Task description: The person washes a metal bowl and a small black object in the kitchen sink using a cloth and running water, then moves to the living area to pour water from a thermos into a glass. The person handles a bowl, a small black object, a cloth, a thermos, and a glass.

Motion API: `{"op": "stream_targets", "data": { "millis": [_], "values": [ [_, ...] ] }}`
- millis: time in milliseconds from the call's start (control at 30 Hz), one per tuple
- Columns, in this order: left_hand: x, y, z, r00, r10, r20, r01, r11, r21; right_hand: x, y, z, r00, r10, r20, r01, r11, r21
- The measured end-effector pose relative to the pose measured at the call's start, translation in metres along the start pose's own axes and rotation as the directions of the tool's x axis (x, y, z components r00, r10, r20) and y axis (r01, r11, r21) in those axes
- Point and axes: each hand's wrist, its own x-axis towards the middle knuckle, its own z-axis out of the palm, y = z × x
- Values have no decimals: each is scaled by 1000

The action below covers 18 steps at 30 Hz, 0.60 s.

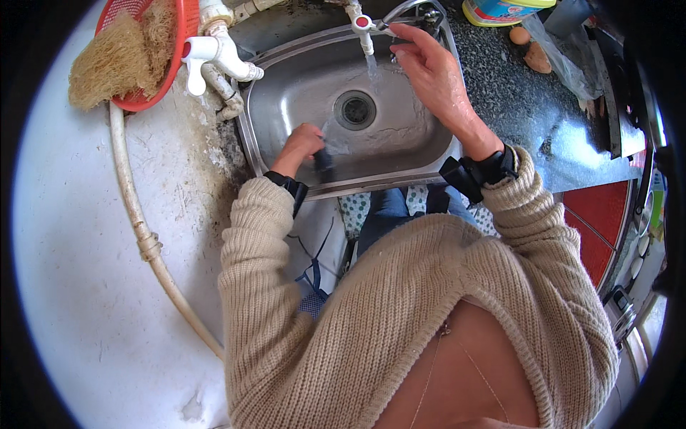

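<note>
Low in the stainless steel sink [407, 153], my left hand [303, 143] is closed around a tool with a dark handle [323, 162]. Motion blurs the tool, and its kind is unclear. My right hand [435, 80], wet, is raised at the sink's far right side. Its fingers are apart, with the tips at the lever end of a white plastic tap [363, 27] with a red cap. Whether they press on the lever cannot be told. Water [373, 72] runs from this tap into the sink, beside the drain strainer [355, 110].
A second white tap [217, 53] juts out at the left. Above it hangs a red plastic basket [185, 48] with loofah sponges [110, 61]. On the speckled counter [498, 91] are an egg [519, 35], a yellow-rimmed tub [501, 12] and a clear plastic bag [563, 59]. A curved metal faucet [410, 6] stands behind.
</note>
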Motion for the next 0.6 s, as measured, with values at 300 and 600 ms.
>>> {"op": "stream_targets", "data": {
  "millis": [300, 600],
  "values": [
    [35, 138, 19, 911, 272, -309, -403, 437, -804, 2, 5, -1, 1000, 2, -27, -1, 999, 48],
    [101, 187, 27, 856, 168, -489, -506, 469, -724, 10, -10, -7, 998, 41, -39, -42, 999, -34]
  ]
}}
